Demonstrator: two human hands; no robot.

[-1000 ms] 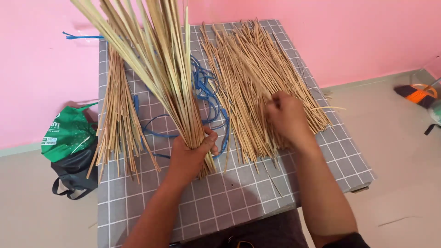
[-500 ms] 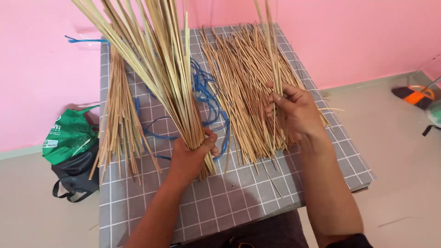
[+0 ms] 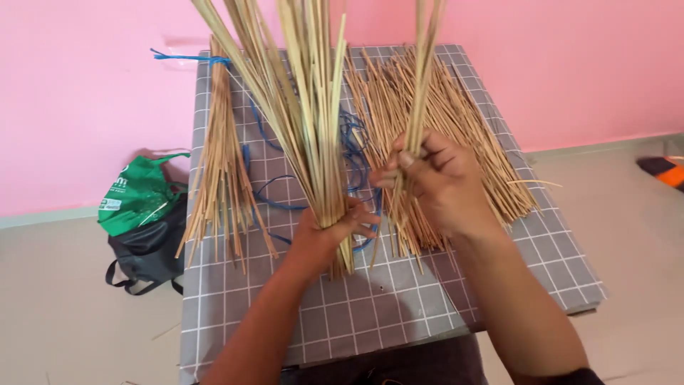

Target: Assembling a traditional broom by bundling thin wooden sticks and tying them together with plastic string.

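Two bundles of thin pale straw sticks stand upright: left hand [image 3: 324,235] clamps the thick one [image 3: 299,107], right hand [image 3: 434,178] pinches the slim one [image 3: 424,71].

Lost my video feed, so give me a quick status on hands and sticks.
Left hand shut on big bundle, upright. Right hand shut on few sticks, lifted beside it. Loose pile and blue string on table.

Grey checked tablecloth [image 3: 399,314]. Green bag [image 3: 139,196] on black bag [image 3: 146,253] at 9 o'clock, floor. Blue cord [image 3: 274,192] mid-table. Pink wall [image 3: 85,100] at 12.
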